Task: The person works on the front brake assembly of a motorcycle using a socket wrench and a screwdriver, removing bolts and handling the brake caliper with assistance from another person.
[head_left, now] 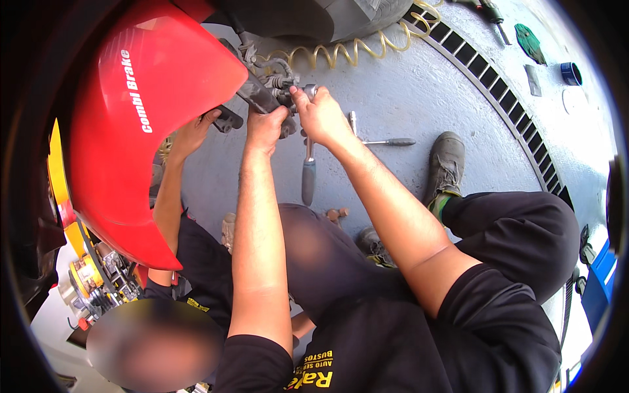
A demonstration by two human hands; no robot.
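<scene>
A large red fender [170, 72] fills the upper left, with a dark grey fork leg [259, 95] sticking out from under it. Wrapped round the lower end of that leg is my left hand [265, 128], fingers closed. My right hand [321, 114], close beside it, grips the head of a ratchet wrench [308, 182] against the fittings at the leg's end. The wrench's grey-blue handle hangs down below my fingers. A dirty hose [278, 63] curls above the leg. The exact joint under the wrench is hidden by my fingers.
A co-worker's hand [193, 134] holds a black part [228, 119] under the fender. Another ratchet [393, 142] lies on the grey floor. A coiled yellowish hose [334, 56] runs below a black tyre [341, 19]. A floor grate [498, 85] curves along the right, with a blue-rimmed can [571, 74] beyond.
</scene>
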